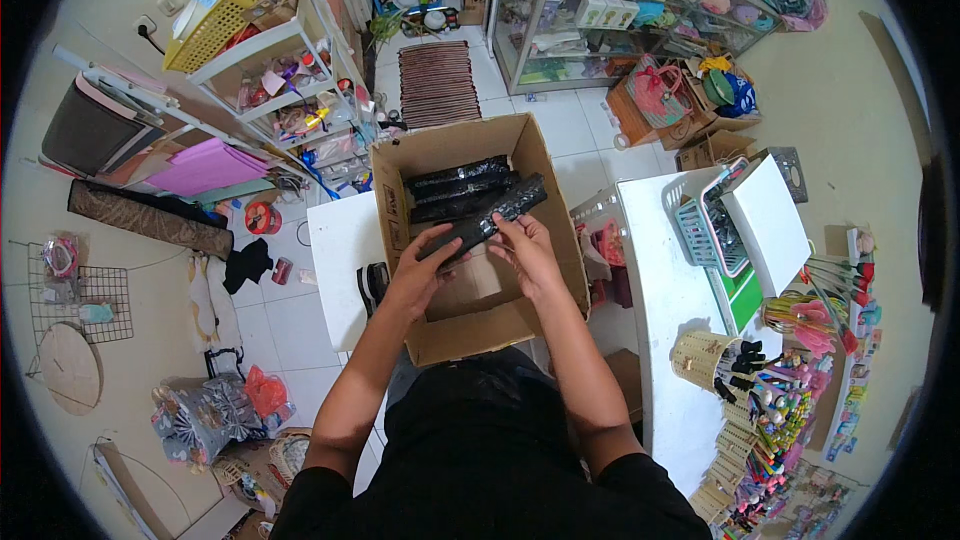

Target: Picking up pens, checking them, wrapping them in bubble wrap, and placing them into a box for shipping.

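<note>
Both my hands hold one long parcel wrapped in shiny black plastic [491,219], tilted up to the right above an open cardboard box [540,165]. My left hand [424,274] grips its lower left end, with the thumb on top. Nearer its right end, my right hand [529,251] has thumb and fingers on the wrapping. Inside the box, several similar black-wrapped parcels [459,181] lie side by side against the far wall. Bare cardboard shows on the box floor nearer to me, partly hidden by my hands.
The box stands on a white table [341,262], beside a black tape-like roll [371,289]. At right, a white counter [660,240] bears a blue basket [709,232] and pen-filled holders [701,360]. A glass display case [540,37] and a white shelf rack [259,45] stand beyond.
</note>
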{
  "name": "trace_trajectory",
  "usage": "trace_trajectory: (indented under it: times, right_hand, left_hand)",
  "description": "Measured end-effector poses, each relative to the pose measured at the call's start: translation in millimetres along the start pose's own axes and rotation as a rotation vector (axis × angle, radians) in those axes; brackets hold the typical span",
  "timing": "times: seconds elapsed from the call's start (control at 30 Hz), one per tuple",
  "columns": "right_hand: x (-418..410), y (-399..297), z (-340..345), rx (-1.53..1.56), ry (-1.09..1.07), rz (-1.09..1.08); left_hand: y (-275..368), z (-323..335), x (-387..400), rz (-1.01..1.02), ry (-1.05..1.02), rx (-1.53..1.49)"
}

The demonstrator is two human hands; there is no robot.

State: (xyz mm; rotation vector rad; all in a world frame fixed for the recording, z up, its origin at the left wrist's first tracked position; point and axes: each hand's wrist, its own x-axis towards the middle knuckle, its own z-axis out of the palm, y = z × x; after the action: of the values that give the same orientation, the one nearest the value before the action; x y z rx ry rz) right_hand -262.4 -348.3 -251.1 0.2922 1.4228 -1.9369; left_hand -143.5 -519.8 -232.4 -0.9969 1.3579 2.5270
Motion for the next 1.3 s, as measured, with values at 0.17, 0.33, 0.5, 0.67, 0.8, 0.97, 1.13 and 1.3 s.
trace_trajectory:
  times: [0.17, 0.33, 0.5, 0.67, 0.8, 0.97, 1.13, 1.3]
  right_hand:
    - [37.8, 43.4, -5.2, 0.059, 0.161, 0.134]
    - [97.1, 99.6, -28.6, 0.034, 0.299, 0.396]
    - [121.1, 123.1, -29.6, -0.050, 0.391, 0.502]
    - [122.3, 137.6, -30.4, 0.014, 0.458, 0.476]
    - [131.8, 142.1, -32.0, 0.105, 0.333, 0.257]
    - [158.2, 139.4, -35.8, 0.179, 0.332, 0.199]
    - [145.4, 139.1, -24.8, 0.042, 0.410, 0.220]
    - [138.2, 132.0, -27.3, -0.019, 0.486, 0.306]
  left_hand:
    - [-56.2, -0.5, 44.3, -0.160, 0.375, -0.505]
    - [-124.8, -19.9, 123.9, -0.237, 0.691, -0.570]
    - [-161.9, -27.7, 152.9, -0.258, 0.813, -0.636]
    - [-163.2, -19.3, 154.9, -0.258, 0.965, -0.513]
    - [-150.5, -26.6, 157.9, -0.097, 0.826, -0.471]
    - [-147.9, -26.6, 177.0, 0.045, 0.724, -0.541]
    - [-165.6, -40.8, 179.1, 0.052, 0.729, -0.496]
    - [-155.6, -15.0, 173.3, -0.102, 0.877, -0.561]
